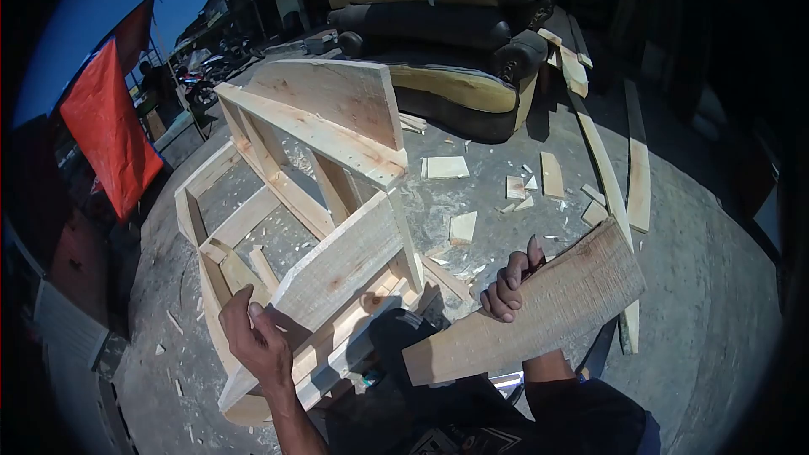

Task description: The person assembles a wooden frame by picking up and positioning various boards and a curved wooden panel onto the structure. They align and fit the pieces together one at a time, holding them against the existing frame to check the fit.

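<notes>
My right hand (508, 285) is wrapped round the upper edge of a wide wooden board (539, 307), which tapers towards its lower left end and has a rough, darker edge at the upper right. The board is held up in front of my body, over the ground. My left hand (257, 335) holds nothing; its thumb and fingers are apart, loosely bent, beside the wooden frame (337, 278). This frame is built of pale planks, with a curved back panel (329, 93) standing at its far end and a sloped side panel near my left hand.
Offcuts (462, 227) and wood chips lie scattered on the concrete ground (708, 303). Long wooden strips (636, 160) lie at the right. Beyond the frame, worn dark sofas (447, 25) are stacked. An orange sheet (109, 131) hangs at the left, with motorbikes farther back.
</notes>
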Demonstrator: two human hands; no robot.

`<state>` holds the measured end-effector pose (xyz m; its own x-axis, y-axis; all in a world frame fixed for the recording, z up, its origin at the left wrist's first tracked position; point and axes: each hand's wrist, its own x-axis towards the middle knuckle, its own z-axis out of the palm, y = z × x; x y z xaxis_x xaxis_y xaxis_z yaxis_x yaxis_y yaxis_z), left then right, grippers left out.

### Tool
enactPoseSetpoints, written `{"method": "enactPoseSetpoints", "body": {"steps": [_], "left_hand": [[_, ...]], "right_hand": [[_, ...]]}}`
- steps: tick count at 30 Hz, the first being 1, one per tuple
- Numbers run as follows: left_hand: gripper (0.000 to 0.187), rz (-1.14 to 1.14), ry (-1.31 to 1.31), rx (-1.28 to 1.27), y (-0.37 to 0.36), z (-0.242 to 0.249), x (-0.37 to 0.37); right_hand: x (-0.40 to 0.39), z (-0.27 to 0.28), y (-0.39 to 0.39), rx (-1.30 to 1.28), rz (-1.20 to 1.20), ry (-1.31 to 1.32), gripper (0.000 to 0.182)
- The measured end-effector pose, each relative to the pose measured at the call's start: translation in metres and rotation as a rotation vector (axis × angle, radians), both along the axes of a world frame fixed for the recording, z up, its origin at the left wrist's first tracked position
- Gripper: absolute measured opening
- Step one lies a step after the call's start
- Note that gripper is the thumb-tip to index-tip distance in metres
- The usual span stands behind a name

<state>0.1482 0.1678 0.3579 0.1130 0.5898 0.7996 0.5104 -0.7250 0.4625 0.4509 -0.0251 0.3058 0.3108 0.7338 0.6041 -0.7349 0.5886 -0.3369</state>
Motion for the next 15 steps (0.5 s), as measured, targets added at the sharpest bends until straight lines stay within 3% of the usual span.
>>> {"method": "enactPoseSetpoints", "body": {"steps": [1,3,4,9,11,12,13,15], "left_hand": [[0.027,0.068,0.053,-0.013,0.014,0.002,0.005],[0.038,0.35,0.401,-0.308,0.021,-0.008,0.005],[0.044,0.307,0.269,-0.125,0.019,-0.013,0.007],[0.044,0.298,0.259,-0.15,0.017,-0.011,0.004],[0.044,0.293,0.278,-0.169,0.016,-0.009,0.004],[0.044,0.291,0.267,-0.164,0.016,-0.009,0.005],[0.044,0.298,0.263,-0.156,0.017,-0.01,0.005],[0.039,0.312,0.279,-0.133,0.018,-0.012,0.005]], "right_hand": [[0.0,-0.002,0.004,-0.006,-0.024,0.023,0.066],[-0.003,-0.009,0.01,-0.028,-0.079,0.079,0.065],[-0.004,-0.011,0.015,-0.043,-0.104,0.104,0.065],[-0.008,-0.046,0.051,0.037,-0.066,0.1,0.058],[-0.023,-0.062,0.057,-0.104,-0.072,0.108,0.06],[-0.029,-0.074,0.06,-0.163,0.003,0.12,0.073],[-0.032,-0.085,0.065,-0.154,0.009,0.118,0.073],[-0.037,-0.101,0.075,-0.015,0.375,0.092,0.082]]}}
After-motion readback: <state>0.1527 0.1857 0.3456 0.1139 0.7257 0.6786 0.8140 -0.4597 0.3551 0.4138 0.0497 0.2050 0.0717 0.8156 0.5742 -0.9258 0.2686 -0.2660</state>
